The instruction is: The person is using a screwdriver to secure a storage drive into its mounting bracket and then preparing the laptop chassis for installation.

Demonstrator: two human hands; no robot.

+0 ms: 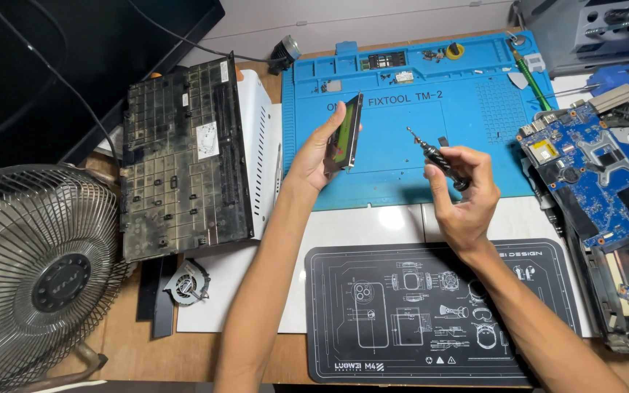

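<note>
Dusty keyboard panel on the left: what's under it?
The keyboard panel lies on a white box, whose right edge sticks out. Below its lower edge, a small fan and a dark strip show on the white sheet. What lies beneath the panel's middle is covered.

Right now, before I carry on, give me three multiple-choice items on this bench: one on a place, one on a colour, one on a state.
1. Where does the metal fan stand?
A. at the left edge of the desk
B. on the blue mat
C. on the circuit board

2. What colour is the work mat beneath the hands?
A. red
B. blue
C. white

3. How is the flat module held in the left hand?
A. flat on the mat
B. lifted, edge toward the camera
C. under the screwdriver tip

Answers: 1 A, the fan fills the lower left corner. 2 B, the mat is plainly blue. 3 B, the fingers raise it while the right hand holds the screwdriver apart.
</note>
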